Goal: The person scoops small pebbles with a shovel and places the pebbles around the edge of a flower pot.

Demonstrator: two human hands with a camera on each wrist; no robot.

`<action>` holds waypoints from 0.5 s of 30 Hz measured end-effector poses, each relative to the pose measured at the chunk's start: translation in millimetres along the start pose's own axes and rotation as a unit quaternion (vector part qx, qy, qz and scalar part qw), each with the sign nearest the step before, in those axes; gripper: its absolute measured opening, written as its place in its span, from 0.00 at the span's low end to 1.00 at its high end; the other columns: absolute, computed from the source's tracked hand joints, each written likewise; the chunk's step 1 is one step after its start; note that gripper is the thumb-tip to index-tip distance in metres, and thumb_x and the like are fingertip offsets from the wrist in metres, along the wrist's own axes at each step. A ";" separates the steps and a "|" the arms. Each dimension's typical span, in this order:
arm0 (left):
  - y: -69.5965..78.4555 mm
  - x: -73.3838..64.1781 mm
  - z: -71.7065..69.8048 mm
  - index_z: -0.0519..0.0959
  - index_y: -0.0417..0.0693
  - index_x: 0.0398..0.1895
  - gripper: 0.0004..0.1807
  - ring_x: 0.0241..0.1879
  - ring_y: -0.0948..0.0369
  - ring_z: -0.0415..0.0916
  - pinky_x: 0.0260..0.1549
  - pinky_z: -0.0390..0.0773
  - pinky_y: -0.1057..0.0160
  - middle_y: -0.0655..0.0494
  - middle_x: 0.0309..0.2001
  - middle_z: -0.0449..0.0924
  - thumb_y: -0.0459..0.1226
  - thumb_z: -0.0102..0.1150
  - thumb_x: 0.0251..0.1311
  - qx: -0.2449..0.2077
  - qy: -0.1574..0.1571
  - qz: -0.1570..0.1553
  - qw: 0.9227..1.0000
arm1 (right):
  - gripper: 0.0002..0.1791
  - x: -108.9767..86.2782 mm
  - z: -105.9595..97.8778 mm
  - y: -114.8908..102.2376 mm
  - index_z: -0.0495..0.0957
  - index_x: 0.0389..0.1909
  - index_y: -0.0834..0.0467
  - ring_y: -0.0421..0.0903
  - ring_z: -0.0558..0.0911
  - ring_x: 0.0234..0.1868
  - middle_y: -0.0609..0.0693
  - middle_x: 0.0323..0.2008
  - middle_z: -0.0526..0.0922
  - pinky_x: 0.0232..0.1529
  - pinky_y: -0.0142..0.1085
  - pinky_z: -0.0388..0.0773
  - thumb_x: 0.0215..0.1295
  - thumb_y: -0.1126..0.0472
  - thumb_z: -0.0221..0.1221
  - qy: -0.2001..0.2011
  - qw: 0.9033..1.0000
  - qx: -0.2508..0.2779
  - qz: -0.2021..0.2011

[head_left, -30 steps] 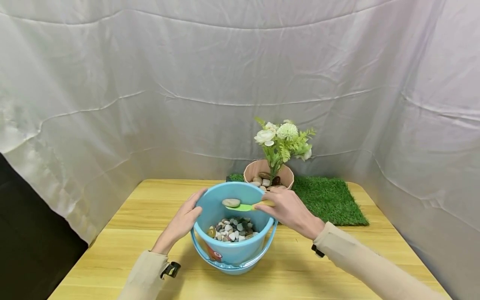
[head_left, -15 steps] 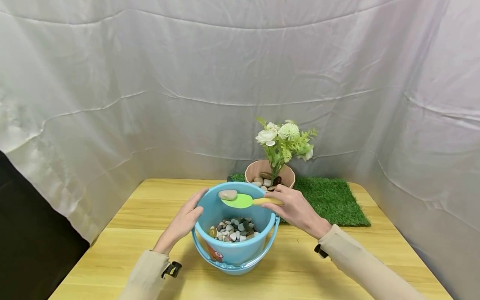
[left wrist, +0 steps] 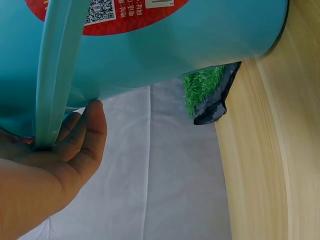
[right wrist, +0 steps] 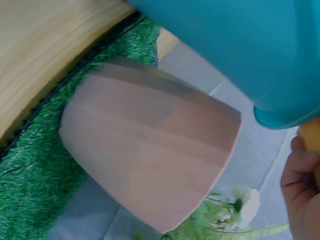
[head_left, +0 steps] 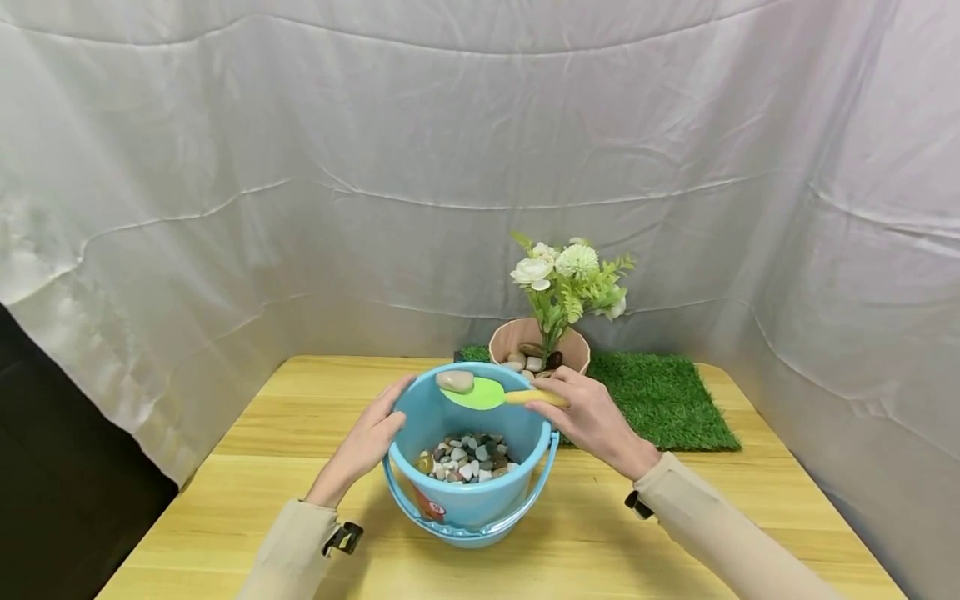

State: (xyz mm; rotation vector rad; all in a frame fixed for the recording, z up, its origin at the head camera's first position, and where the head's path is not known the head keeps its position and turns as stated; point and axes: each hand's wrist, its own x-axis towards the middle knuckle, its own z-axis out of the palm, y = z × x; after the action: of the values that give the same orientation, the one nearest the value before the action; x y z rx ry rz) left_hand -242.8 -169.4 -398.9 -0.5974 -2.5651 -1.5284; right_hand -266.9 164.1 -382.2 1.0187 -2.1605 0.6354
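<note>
A light-blue bucket (head_left: 461,500) with small mixed pebbles (head_left: 468,458) at its bottom stands on the table. My left hand (head_left: 367,442) grips its left rim, thumb on the near side of the edge; in the left wrist view, the fingers (left wrist: 92,130) lie along the bucket's outside beside the handle strap (left wrist: 57,75). My right hand (head_left: 592,417) holds a toy shovel by its yellow handle (head_left: 536,397). Over the bucket opening, the shovel's green blade (head_left: 483,394) carries one larger beige stone (head_left: 455,382) at its tip. In the right wrist view, my right hand (right wrist: 302,185) is partly cut off.
Behind the bucket stands a pink pot (head_left: 510,337) with white flowers (head_left: 576,261) and large stones (head_left: 533,363). It sits on a green turf mat (head_left: 660,400) at the back right of the wooden table (head_left: 247,467). Grey cloth (head_left: 420,167) hangs behind.
The shovel has risen slightly and its green blade has turned more face-on, with the stone shifting a little up and left. My left hand stays on the bucket rim.
</note>
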 end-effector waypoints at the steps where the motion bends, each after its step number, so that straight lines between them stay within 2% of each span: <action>1: 0.0 -0.1 -0.2 0.52 0.40 0.76 0.34 0.72 0.39 0.53 0.65 0.59 0.37 0.39 0.76 0.52 0.29 0.37 0.65 0.000 0.000 0.001 1.000 | 0.19 0.3 -0.5 -1.5 0.85 0.48 0.60 0.34 0.69 0.25 0.46 0.33 0.78 0.27 0.28 0.70 0.56 0.56 0.69 -0.002 1.000 -0.004 0.009; 7: -1.0 0.4 -0.5 0.52 0.41 0.76 0.34 0.72 0.39 0.54 0.65 0.59 0.37 0.40 0.75 0.52 0.29 0.37 0.64 0.000 0.002 -0.002 1.000 | 0.15 2.8 -3.5 -9.1 0.85 0.45 0.57 0.35 0.68 0.25 0.45 0.32 0.78 0.28 0.29 0.69 0.60 0.54 0.66 -0.024 0.998 -0.027 0.052; 15: -1.3 0.8 0.6 0.53 0.41 0.76 0.34 0.72 0.39 0.55 0.64 0.60 0.37 0.40 0.75 0.52 0.29 0.37 0.64 -0.002 0.003 -0.001 1.000 | 0.13 5.1 -5.6 -11.7 0.85 0.39 0.56 0.36 0.72 0.27 0.47 0.34 0.83 0.30 0.31 0.72 0.59 0.52 0.67 -0.029 0.998 -0.040 0.050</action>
State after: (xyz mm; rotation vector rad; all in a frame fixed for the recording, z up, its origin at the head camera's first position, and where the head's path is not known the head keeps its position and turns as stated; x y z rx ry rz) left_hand -244.0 -169.1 -400.0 -0.5911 -2.5598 -1.5341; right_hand -258.0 158.6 -373.0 0.9013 -2.2812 0.5678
